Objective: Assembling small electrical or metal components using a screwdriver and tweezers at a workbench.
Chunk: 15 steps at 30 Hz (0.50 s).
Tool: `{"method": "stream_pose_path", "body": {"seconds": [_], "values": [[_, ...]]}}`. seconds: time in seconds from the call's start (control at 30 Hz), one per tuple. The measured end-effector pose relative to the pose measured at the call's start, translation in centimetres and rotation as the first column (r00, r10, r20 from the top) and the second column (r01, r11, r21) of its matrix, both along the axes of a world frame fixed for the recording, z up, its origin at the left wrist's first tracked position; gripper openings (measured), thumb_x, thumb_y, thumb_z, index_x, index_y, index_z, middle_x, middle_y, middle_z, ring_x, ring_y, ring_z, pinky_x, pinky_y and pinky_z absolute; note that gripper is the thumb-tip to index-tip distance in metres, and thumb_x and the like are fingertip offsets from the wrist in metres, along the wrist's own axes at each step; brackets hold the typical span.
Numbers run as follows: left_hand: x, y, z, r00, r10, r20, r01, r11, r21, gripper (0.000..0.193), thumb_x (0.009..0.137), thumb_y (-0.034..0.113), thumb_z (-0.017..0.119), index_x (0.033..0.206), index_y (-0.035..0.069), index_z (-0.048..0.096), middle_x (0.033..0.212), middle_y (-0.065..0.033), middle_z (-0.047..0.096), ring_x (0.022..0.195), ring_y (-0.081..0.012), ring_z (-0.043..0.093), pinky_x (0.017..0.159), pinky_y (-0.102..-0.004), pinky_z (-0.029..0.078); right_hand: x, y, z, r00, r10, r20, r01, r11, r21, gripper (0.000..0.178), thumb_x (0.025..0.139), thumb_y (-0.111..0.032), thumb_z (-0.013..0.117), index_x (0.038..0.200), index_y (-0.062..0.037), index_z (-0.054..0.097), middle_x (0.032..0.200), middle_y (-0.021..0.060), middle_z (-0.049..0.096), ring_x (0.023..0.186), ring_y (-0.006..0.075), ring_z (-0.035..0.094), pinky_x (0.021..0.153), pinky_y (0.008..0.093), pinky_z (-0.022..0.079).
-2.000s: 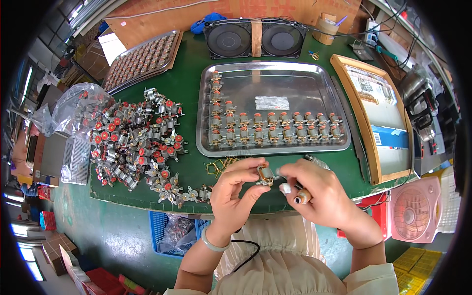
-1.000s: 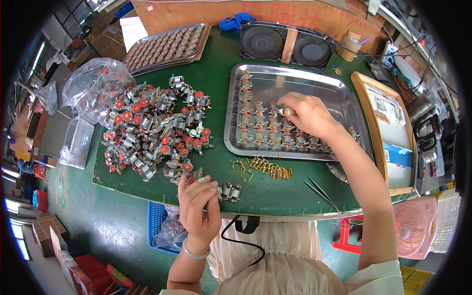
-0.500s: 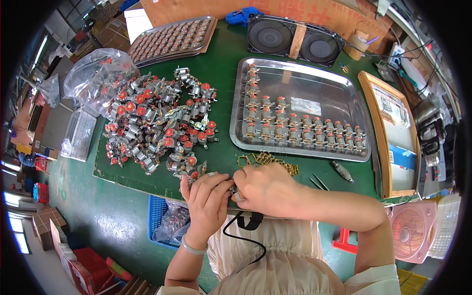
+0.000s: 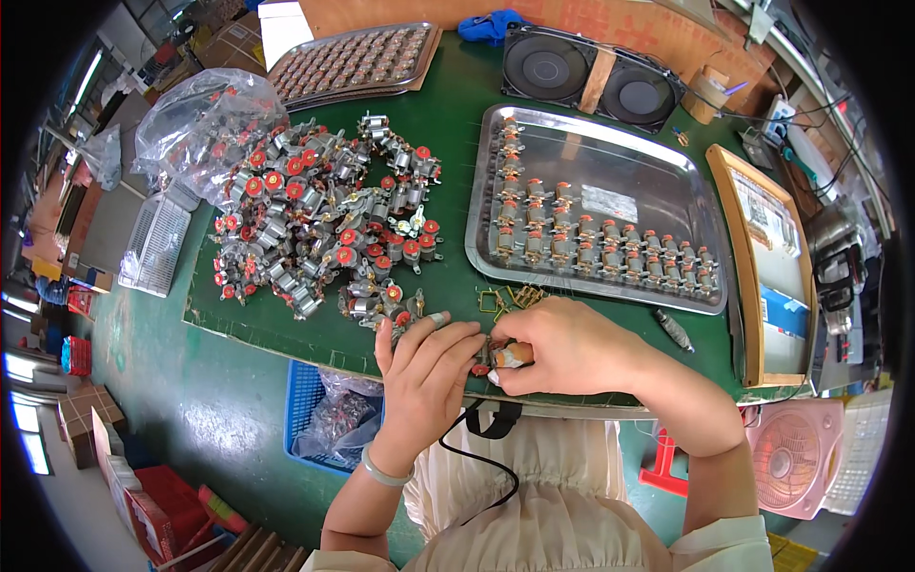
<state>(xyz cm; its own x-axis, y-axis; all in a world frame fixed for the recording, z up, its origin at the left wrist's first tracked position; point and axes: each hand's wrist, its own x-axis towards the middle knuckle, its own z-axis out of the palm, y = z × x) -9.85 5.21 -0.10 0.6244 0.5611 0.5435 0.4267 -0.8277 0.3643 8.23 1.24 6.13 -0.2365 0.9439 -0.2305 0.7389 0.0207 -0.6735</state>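
With right hand closed on small motor near table edge, pinch gently, without twisting; cannot tell the grip of left hand beside.

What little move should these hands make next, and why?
I'd probably have the right hand secure the small red-ended part before the left hand moves away. Both hands' fingertips are close about it near the table's front edge, where it might roll off; the fingers partly hide it, so I can't tell how firmly it's held.
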Motion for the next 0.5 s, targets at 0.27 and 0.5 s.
{"method": "stream_pose_path", "body": {"seconds": [0.27, 0.5], "values": [[0.2, 0.1, 0.3, 0.999, -0.043, 0.023, 0.043, 0.999, -0.005, 0.018, 0.074, 0.011, 0.059, 0.092, 0.013, 0.061, 0.099, 0.0029, 0.058, 0.1, -0.0194, 0.05, 0.1, -0.0416, 0.017, 0.0, 0.5, 0.8, 0.995, 0.052, 0.09, -0.046, 0.997, -0.067, 0.025, 0.063, -0.024, 0.063, 0.066, -0.0009, 0.054, 0.055, 0.0124, 0.052, 0.054, 0.0294, 0.053, 0.053, 0.0361, 0.043], [0.1, 0.1, 0.2, 0.999, -0.033, 0.042, 0.034, 0.999, -0.019, 0.02, 0.073, 0.009, 0.058, 0.093, 0.013, 0.061, 0.1, 0.0029, 0.058, 0.1, -0.0194, 0.05, 0.1, -0.0413, 0.017, 1.2, -1.4, 1.6, 0.978, -0.098, -0.183, 0.068, 0.984, -0.162, 0.024, 0.064, -0.018, 0.065, 0.081, -0.0017, 0.061, 0.062, 0.0048, 0.057, 0.055, 0.0097, 0.051, 0.054, 0.0228, 0.042]]}}
